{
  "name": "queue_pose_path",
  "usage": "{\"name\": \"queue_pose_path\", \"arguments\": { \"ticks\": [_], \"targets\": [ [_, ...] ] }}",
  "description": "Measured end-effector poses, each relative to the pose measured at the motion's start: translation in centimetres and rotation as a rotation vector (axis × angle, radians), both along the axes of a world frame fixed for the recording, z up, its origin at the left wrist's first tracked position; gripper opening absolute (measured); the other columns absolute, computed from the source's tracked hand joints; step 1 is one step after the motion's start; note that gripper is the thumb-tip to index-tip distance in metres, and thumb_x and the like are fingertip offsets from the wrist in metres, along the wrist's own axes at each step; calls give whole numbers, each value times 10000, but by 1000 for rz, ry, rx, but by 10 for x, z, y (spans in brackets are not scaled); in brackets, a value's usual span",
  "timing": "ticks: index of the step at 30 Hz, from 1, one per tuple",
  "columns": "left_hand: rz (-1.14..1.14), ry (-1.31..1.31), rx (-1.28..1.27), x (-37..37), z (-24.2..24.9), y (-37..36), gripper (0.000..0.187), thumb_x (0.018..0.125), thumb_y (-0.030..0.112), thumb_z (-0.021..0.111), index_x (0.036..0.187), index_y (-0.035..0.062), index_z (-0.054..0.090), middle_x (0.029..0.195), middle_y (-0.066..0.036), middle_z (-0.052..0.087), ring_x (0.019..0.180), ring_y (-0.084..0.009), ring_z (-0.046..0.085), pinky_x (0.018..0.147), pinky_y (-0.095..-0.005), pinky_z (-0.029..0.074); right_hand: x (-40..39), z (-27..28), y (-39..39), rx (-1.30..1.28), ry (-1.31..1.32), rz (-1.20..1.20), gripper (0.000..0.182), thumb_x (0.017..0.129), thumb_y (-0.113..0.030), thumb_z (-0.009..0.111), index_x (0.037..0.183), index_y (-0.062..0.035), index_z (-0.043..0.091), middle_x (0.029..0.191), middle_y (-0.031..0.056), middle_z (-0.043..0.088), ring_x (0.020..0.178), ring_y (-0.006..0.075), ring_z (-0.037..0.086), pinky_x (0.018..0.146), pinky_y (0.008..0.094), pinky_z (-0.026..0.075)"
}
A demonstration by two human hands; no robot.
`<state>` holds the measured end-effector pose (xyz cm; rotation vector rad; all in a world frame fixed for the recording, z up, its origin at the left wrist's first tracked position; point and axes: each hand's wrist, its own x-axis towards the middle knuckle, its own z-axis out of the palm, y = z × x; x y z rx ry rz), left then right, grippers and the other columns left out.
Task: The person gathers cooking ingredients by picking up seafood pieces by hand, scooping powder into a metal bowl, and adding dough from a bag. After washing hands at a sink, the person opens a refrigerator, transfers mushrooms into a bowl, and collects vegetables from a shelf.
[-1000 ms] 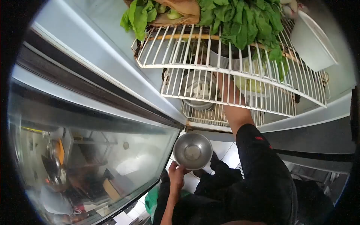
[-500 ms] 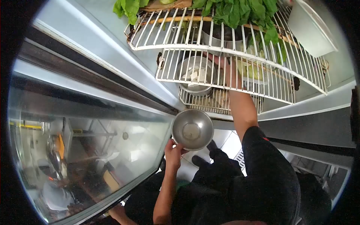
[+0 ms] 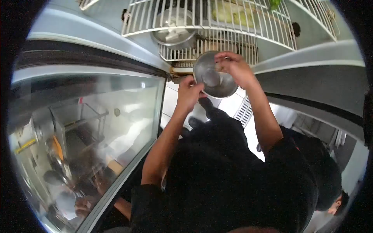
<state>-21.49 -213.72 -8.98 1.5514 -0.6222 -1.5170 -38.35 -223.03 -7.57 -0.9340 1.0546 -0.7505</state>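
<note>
My left hand (image 3: 189, 94) is closed on the left rim of a steel mixing bowl (image 3: 225, 88), thumb near the rim. The bowl is tilted, its inside facing me, in front of the lowest fridge shelf. Over its upper right part is my right hand (image 3: 239, 70), fingers curled together; whether something small is in them I cannot make out. Behind, below a white wire shelf (image 3: 210, 28), a metal pot (image 3: 190, 38) contains white chunks that look like tofu. Pale green vegetables (image 3: 233, 14) lie beyond the wires to its right.
An open glass fridge door (image 3: 128, 112) stands at my left, with blurred reflections. A person in dark clothing (image 3: 324, 174) is close by at lower right. Another person's forearm (image 3: 122, 207) shows at lower left. A floor drain grate (image 3: 243, 112) is below.
My right hand has come out from between the shelves to over the bowl. My left hand has moved the bowl up and right. The view has tilted down, away from the leafy greens.
</note>
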Motion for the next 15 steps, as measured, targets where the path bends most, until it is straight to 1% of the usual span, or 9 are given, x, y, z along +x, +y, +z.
{"name": "queue_pose_path", "arguments": {
  "ticks": [2,3,6,10,11,14,15],
  "targets": [
    [-28,95,-21,-14,10,-11,81,714,-7,554,764,-32,495,715,-92,521,611,-189,580,521,-298,556,-13,-6,13,-199,353,118,239,765,-33,544,995,14,587,840,75,592,762,144,549,704,271,451],
    [-69,98,-42,-17,12,-14,80,706,-19,544,745,-34,476,700,-94,505,603,-184,576,523,-294,560,-19,-1,16,-272,474,123,266,735,-35,565,996,4,594,800,45,583,712,111,520,660,235,420],
    [-122,130,-51,-26,6,-22,81,707,-22,544,729,-22,466,701,-95,507,599,-176,575,524,-296,560,-42,5,22,-380,592,72,250,741,-30,568,987,-4,598,798,47,583,717,107,523,662,236,427],
    [-137,142,-62,-32,11,-24,107,714,-9,556,714,-12,449,702,-94,504,600,-175,576,524,-293,565,-62,13,27,-207,409,-70,225,729,-9,605,951,22,593,801,42,584,751,114,541,694,244,437],
    [-138,145,-66,-32,12,-25,109,715,-8,556,712,-9,447,702,-94,505,604,-176,579,524,-293,565,-63,19,27,-180,420,-84,217,723,-4,617,935,30,590,819,49,594,775,113,551,711,236,441],
    [-142,159,-71,-32,14,-24,112,716,-9,556,712,-5,444,707,-93,509,616,-179,585,528,-293,566,-66,23,27,-339,590,1,217,732,-17,617,944,21,590,838,59,605,787,107,560,709,239,448],
    [-144,165,-71,-31,16,-24,110,717,-10,556,715,-4,445,711,-93,511,618,-180,587,530,-293,567,-65,28,27,-356,610,15,218,734,-21,618,947,17,591,837,59,607,785,108,561,709,240,448]
  ]
}}
